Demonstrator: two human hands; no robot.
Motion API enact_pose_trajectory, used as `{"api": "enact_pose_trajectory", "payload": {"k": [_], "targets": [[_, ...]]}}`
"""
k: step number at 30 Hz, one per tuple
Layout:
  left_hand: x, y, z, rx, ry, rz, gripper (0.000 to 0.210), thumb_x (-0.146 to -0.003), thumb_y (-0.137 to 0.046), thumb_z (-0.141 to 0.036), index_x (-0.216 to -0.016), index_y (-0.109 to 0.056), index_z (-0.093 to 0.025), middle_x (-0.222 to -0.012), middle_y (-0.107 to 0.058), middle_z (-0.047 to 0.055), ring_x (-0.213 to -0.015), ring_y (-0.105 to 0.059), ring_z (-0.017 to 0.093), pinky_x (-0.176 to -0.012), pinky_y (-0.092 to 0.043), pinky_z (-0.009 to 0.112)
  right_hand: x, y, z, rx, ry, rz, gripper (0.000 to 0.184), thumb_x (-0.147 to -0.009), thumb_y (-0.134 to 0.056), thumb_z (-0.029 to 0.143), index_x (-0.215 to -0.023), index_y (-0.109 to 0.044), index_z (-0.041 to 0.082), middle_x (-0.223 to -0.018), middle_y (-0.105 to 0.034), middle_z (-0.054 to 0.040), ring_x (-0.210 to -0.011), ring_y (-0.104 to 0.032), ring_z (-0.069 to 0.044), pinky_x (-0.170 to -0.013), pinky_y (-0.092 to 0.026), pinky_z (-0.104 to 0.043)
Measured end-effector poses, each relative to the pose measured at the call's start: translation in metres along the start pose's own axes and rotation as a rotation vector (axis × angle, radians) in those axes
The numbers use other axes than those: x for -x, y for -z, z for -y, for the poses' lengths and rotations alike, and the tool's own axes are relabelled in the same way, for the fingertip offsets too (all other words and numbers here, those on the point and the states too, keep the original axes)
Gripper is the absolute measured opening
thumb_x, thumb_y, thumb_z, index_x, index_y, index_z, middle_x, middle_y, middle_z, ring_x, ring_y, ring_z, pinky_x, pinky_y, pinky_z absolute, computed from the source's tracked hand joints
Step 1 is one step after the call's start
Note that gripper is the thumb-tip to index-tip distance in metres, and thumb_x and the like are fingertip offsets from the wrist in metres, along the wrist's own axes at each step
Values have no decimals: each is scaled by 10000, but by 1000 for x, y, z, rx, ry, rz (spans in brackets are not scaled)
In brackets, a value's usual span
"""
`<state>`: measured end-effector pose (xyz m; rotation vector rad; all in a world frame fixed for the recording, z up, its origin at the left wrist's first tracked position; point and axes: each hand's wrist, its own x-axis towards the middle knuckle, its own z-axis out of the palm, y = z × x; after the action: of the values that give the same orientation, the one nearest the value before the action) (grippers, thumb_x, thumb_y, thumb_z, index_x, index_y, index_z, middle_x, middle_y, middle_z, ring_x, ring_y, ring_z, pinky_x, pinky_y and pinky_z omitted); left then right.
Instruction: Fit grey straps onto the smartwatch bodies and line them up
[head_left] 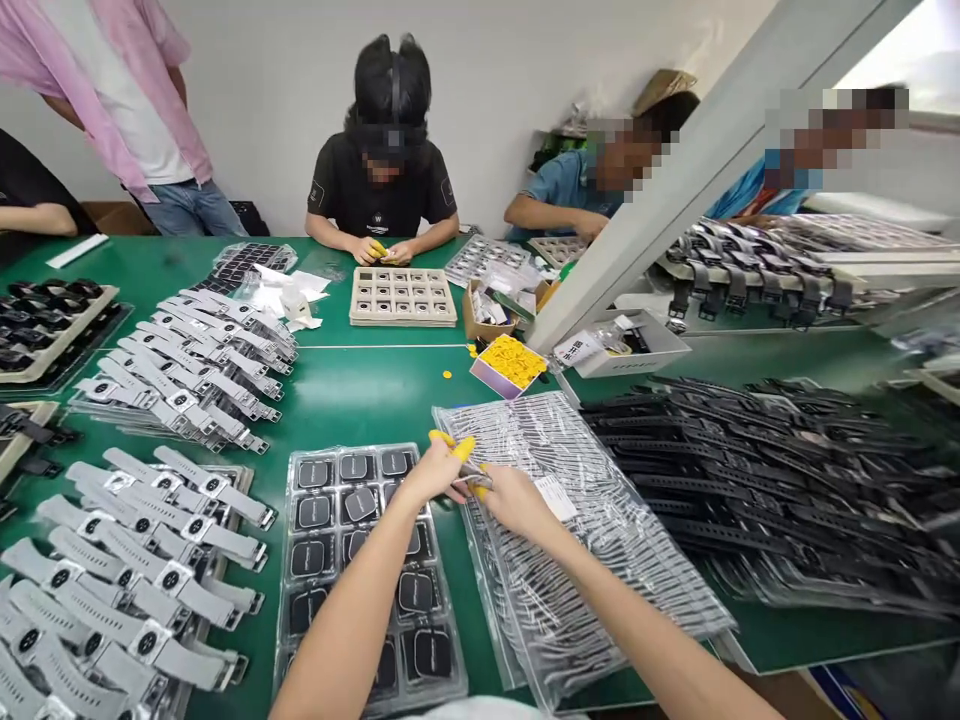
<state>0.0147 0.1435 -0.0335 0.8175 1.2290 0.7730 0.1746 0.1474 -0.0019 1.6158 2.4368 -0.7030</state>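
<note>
My left hand (436, 468) and my right hand (514, 496) meet over the near edge of a clear plastic bag. Between their fingers is a small silvery-grey piece (472, 476), too small and covered to name. Yellow finger cots cover some fingertips on both hands. Under my right hand and forearm lie the clear plastic bags (570, 590), packed with rows of slim grey strips and bearing a white label (555, 497). Below my left forearm sits a clear plastic tray (455, 610) of black, rounded-square pieces (307, 558) in compartments.
Grey-strapped watches (139, 580) lie in stacks at the left. Black straps (780, 490) are piled at the right, beyond a slanted white post (675, 200). A box of yellow finger cots (512, 362) stands ahead. Across the green table (352, 385), a co-worker (382, 190) handles something behind a beige tray (403, 318).
</note>
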Motion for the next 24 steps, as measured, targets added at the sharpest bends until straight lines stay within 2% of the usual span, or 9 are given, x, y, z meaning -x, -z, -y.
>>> {"api": "enact_pose_trajectory", "payload": {"k": [4, 7, 11, 14, 20, 24], "targets": [[5, 3, -4, 100, 12, 45, 637, -909, -497, -772, -1146, -453, -183, -1008, -667, 124, -686, -717, 212, -522, -613, 321, 1, -2, -5, -118, -13, -75, 176, -879, -528, 197, -927, -695, 173, -819, -748, -60, -743, -668, -218, -626, -384, -271], [8, 2, -6, 172, -4, 103, 607, -910, -512, -731, -1121, -530, -162, -1054, -676, 150, -750, -724, 217, -613, -640, 348, 3, 0, -7, -189, -25, -139, 161, -845, -542, 212, -880, -692, 168, -772, -737, -64, -699, -642, -222, -608, -374, -281], [7, -12, -4, 273, -30, 195, 512, -934, -487, -624, -1147, -568, -165, -1095, -678, 138, -738, -732, 194, -695, -647, 369, 11, 14, -19, -305, -22, -227, 239, -837, -549, 242, -992, -716, 170, -898, -778, -71, -776, -673, -232, -670, -427, -288], [4, -25, 1, 318, -33, 280, 509, -900, -571, -614, -1175, -569, -186, -1120, -671, 121, -727, -728, 184, -701, -652, 396, 18, 30, -25, -332, -2, -270, 266, -843, -555, 273, -1016, -728, 170, -901, -782, -70, -786, -685, -239, -685, -436, -292], [2, -30, 8, 310, -83, 308, 579, -848, -696, -632, -1213, -581, -198, -1040, -686, 88, -786, -723, 173, -794, -651, 407, 17, 45, -18, -178, 68, -180, 211, -841, -560, 280, -921, -714, 160, -832, -761, -90, -738, -649, -236, -646, -372, -293], [0, -27, 10, 217, -139, 247, 577, -831, -731, -622, -1178, -625, -174, -979, -690, 76, -758, -700, 165, -703, -639, 343, 8, 48, -23, -249, 115, -79, 141, -815, -582, 279, -808, -676, 174, -736, -703, -51, -660, -581, -199, -610, -343, -288]]}}
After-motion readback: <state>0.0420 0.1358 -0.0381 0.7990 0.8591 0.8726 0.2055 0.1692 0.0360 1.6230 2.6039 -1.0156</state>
